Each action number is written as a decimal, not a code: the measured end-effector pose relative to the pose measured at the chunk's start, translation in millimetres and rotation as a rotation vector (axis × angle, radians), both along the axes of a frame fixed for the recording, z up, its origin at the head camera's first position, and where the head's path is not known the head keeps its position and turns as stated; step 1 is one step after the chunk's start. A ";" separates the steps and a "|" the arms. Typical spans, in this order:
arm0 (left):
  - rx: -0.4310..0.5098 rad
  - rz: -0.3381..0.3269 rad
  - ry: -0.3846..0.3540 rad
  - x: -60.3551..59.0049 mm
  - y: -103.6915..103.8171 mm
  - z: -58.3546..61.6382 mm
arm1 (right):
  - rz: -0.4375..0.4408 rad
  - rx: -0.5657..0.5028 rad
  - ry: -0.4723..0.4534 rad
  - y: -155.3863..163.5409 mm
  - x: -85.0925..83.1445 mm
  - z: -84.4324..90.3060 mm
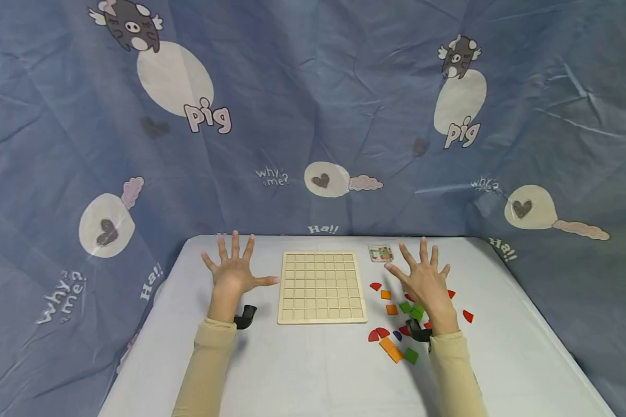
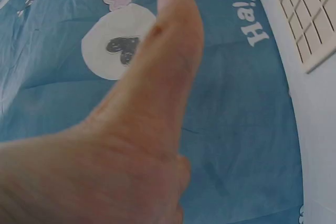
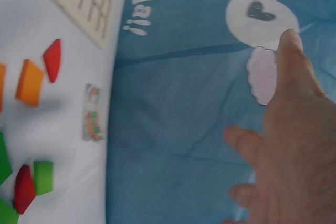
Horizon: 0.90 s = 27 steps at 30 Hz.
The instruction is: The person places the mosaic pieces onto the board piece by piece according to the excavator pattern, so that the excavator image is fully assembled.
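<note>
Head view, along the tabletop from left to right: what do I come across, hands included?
Left hand → pale gridded board → small rectangular item with red and green patterning → right hand → rightmost red piece.

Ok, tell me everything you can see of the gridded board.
The gridded board is pale cream and squarish, with a plain rim around rows of small cells. It may be wood or plastic; I can't tell which. It lies flat on the white table, nearer the far edge, between the left hand and the right hand, with coloured pieces to its right. No piece shows in its cells. Only the table appears to touch it.
</note>
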<state>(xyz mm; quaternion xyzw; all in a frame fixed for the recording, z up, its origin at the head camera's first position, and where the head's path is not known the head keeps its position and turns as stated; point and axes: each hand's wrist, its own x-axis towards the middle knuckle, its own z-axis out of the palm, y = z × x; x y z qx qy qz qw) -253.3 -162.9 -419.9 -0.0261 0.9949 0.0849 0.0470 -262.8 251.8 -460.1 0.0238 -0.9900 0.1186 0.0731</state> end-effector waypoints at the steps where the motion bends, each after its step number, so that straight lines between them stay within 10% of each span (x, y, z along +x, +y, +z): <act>1: 0.000 -0.027 0.007 -2.5 -1.4 -1.0 | 0.008 0.002 0.010 1.7 -2.4 -2.3; 14: 0.068 -0.444 -0.122 -48.7 -17.6 -46.1 | 0.171 -0.138 -0.087 16.8 -30.8 -32.5; 27: 0.165 -0.654 -0.152 -47.9 -13.6 -98.5 | 0.236 -0.247 -0.157 17.5 -32.3 -59.2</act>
